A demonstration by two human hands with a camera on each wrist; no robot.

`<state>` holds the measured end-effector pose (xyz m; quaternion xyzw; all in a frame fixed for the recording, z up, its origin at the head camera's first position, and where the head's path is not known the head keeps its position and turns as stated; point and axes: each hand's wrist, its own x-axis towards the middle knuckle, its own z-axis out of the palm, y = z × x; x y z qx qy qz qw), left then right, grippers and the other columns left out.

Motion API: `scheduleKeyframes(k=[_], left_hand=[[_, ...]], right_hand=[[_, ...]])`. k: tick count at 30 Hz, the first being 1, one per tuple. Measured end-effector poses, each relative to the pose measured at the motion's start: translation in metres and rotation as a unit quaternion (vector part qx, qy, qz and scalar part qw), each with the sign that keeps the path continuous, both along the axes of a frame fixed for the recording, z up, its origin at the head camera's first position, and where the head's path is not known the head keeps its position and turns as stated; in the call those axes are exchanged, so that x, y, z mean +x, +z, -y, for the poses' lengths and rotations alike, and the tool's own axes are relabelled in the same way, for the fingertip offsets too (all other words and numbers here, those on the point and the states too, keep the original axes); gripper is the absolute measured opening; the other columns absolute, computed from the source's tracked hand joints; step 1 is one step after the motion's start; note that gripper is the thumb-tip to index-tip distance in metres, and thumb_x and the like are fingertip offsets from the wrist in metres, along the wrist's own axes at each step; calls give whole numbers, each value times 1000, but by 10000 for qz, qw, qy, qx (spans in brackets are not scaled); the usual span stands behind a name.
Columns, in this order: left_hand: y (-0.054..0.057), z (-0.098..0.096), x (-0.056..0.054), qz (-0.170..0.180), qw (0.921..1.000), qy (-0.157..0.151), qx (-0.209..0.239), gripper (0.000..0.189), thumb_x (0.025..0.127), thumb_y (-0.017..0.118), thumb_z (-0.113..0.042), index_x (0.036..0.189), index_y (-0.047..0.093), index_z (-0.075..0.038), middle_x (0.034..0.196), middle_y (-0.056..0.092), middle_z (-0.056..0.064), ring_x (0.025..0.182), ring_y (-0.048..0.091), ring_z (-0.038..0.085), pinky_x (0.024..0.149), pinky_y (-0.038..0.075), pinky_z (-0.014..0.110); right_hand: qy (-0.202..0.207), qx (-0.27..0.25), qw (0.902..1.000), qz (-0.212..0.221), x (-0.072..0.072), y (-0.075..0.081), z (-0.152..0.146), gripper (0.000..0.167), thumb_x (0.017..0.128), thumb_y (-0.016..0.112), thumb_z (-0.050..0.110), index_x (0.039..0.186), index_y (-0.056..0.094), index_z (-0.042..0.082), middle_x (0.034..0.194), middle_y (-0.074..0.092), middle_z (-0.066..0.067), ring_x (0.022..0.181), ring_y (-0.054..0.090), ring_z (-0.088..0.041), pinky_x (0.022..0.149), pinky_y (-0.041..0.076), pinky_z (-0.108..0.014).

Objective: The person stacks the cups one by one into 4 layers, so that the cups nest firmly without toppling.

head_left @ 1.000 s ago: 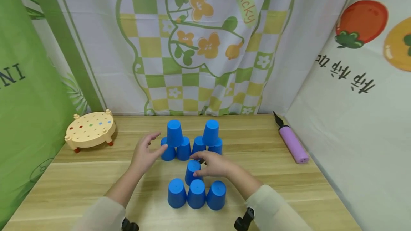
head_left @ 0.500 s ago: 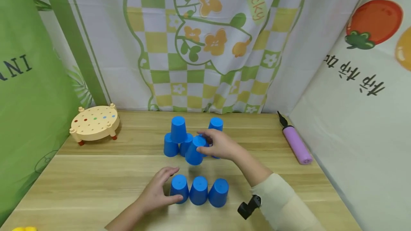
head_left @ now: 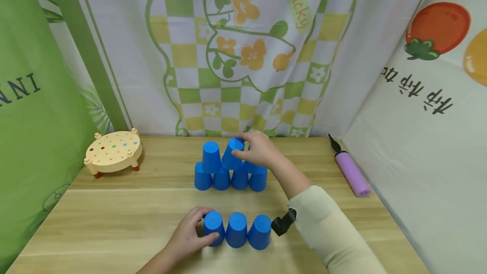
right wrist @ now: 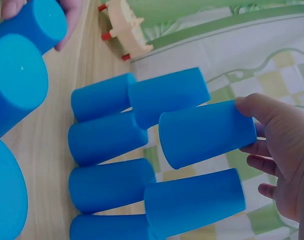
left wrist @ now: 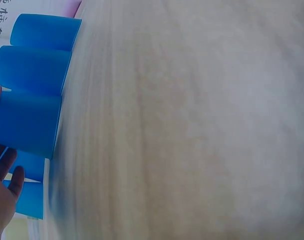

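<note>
My right hand pinches an upside-down blue cup near its base, between thumb and fingers. In the right wrist view this cup is slightly tilted, in the gap between two upper cups. Those two, the left upper cup and a right one partly behind my hand in the head view, stand on a back row of several upturned cups. At the front, my left hand grips the leftmost cup of three, thumb on the near side and fingers behind.
The front row's middle cup and right cup stand upside down beside the gripped one. A cream pegged round stand is at the back left, a purple hand pump at the back right. A patterned curtain hangs behind the table.
My right hand has lifted its cup from behind the front row up to the upper level of the back stack. My left hand has moved from beside the stack to the front row's left cup.
</note>
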<state>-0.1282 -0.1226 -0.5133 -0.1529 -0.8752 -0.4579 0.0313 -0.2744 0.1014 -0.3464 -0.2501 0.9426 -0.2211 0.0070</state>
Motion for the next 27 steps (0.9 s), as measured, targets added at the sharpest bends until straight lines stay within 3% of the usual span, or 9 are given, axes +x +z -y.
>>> scheduleKeyframes(k=[9, 16, 27], left_hand=[[-3, -1, 2, 205, 9998, 2, 73, 55, 80, 80, -38, 123, 61, -10, 120, 62, -2, 110, 62, 19, 90, 55, 34], [-1, -1, 2, 258, 9997, -29, 3, 58, 81, 79, -40, 125, 61, -8, 121, 62, 0, 110, 62, 21, 90, 55, 34], [-2, -1, 2, 225, 9997, 4, 25, 56, 80, 79, -40, 124, 61, -9, 120, 62, -2, 109, 62, 18, 90, 55, 33]], right_hand=[[-120, 587, 9979, -229, -8, -17, 5, 56, 90, 68, 42, 138, 57, 14, 133, 63, -9, 129, 52, -31, 114, 34, -52], [-139, 603, 9975, -344, -9, -22, 7, 55, 89, 68, 42, 136, 58, 15, 131, 64, -8, 127, 53, -31, 113, 35, -51], [-151, 659, 9972, -315, -13, -26, 8, 57, 92, 64, 45, 140, 54, 15, 137, 60, -9, 135, 47, -32, 120, 26, -50]])
